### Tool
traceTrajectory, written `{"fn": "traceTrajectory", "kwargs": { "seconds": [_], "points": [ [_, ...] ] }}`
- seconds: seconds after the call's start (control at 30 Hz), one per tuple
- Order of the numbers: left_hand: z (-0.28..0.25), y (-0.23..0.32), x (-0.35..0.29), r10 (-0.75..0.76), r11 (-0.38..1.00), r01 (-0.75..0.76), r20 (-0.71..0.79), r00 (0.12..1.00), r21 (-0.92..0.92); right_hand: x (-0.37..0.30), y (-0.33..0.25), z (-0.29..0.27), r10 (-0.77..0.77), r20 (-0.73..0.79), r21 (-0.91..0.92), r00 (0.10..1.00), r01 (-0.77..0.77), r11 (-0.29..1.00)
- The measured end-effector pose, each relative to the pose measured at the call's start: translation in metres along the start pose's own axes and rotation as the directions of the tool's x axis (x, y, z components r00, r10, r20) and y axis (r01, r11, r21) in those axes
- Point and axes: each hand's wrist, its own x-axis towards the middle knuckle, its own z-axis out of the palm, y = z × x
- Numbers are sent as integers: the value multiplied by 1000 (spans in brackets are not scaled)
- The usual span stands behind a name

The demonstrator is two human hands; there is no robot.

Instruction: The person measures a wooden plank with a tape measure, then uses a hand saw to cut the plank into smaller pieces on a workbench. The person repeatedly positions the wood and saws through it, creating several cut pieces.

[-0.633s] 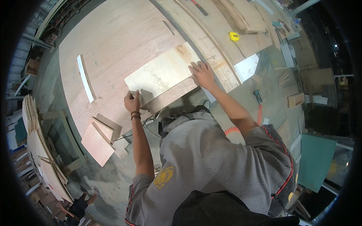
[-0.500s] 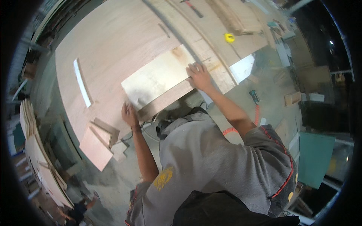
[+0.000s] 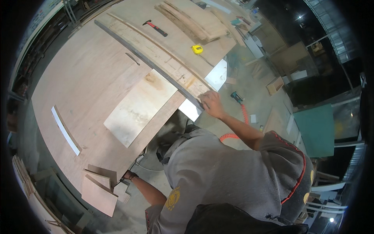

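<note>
Hammer (image 3: 157,30), tape measure (image 3: 197,49), grey bar (image 3: 163,73) beside pale board (image 3: 140,107)

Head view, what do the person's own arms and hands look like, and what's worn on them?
The left hand and right hand are gloveless. A dark band circles the left wrist; the right wrist is bare. The grey shirt has short sleeves with red piping.

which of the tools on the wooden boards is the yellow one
The tape measure. The hammer beyond it is red and black; the slim tool left of both is dark.
</note>
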Motion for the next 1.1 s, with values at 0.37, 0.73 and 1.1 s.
{"fn": "traceTrajectory", "kwargs": {
  "seconds": [0.37, 0.73, 1.1],
  "points": [
    [9, 38, 67, -241, 967, 241, -5, 970, 82, -102, 97, -50, 632, 16, -338, 774, -591, 732],
    [4, 49, 75, -305, 938, 304, -19, 952, 168, -77, 158, -68, 512, 207, -406, 834, -403, 820],
    [-9, 56, -158, -590, 784, 433, 316, 743, 445, 173, 406, -73, 393, -13, -311, 920, -377, 873]
  ]
}}
